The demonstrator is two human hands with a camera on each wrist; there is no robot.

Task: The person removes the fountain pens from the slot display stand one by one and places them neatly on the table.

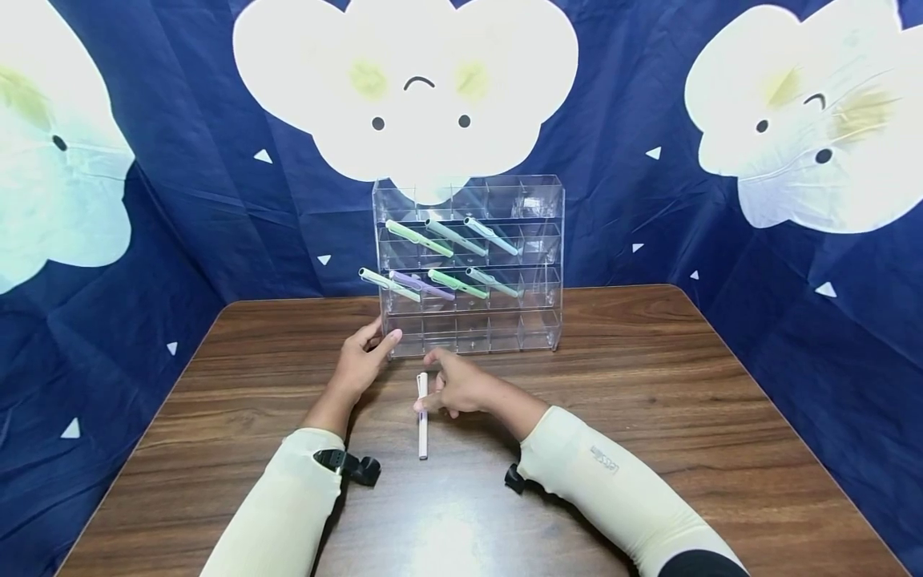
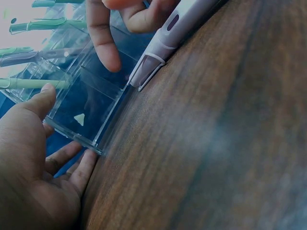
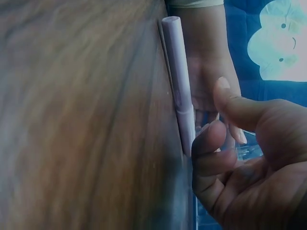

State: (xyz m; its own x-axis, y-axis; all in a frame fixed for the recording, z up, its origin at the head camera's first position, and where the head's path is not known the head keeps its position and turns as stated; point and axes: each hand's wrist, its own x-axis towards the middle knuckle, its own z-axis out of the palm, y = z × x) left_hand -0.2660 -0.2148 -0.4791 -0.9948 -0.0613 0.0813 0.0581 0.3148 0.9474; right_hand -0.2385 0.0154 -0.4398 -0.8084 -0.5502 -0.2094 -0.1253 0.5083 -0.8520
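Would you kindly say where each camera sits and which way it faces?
Head: on the head, facing forward and down at the clear pen rack; left hand, right hand, cream sleeves show.
Left wrist: worn there, facing the rack's corner; both hands show.
Right wrist: worn there, facing the pinkish pen; both hands, one sleeve show.
Wrist views share the pen.

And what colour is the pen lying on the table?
The pen looks pale lilac-pink, clearest in right wrist view.

A cream left sleeve (image 1: 270,513) and a matching right sleeve (image 1: 613,489) are worn, with the hands (image 1: 360,357) left bare. Grey lettering (image 1: 604,459) is printed on the right sleeve, which is bordered higher up by black fabric (image 1: 699,564). A small black fitting (image 1: 368,471) is worn near each sleeve's end.
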